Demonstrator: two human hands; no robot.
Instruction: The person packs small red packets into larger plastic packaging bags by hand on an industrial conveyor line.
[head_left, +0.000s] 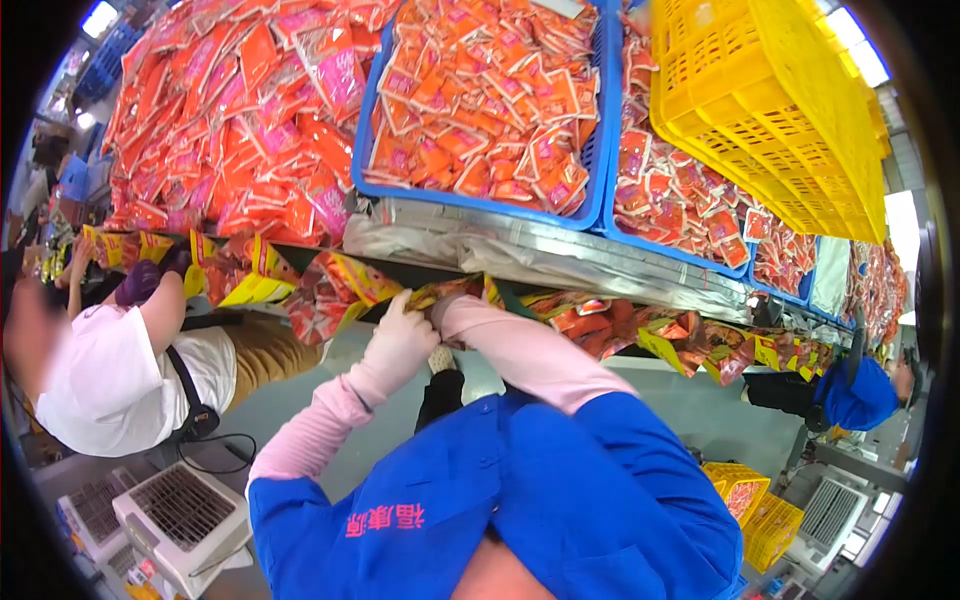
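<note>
My left hand (398, 328), in a pale glove, has its fingers closed on the edge of an open red and yellow bag (425, 296) in the row along the table's near edge. My right hand (450, 308) reaches to the same bag's mouth, close beside the left; its fingers are hidden there. Just left of my hands another open red and yellow bag (325, 300) holds red packets. Beyond the row lie a large heap of red packets (235, 120) and a blue crate (480, 203) full of small orange packets.
More packets fill further blue crates (680, 254) at the right, below stacked yellow crates (770, 110). A co-worker in a white shirt (120, 375) stands close on the left; another person in blue (858, 392) is at the far right. Grey-white machines (185, 510) stand at the lower left.
</note>
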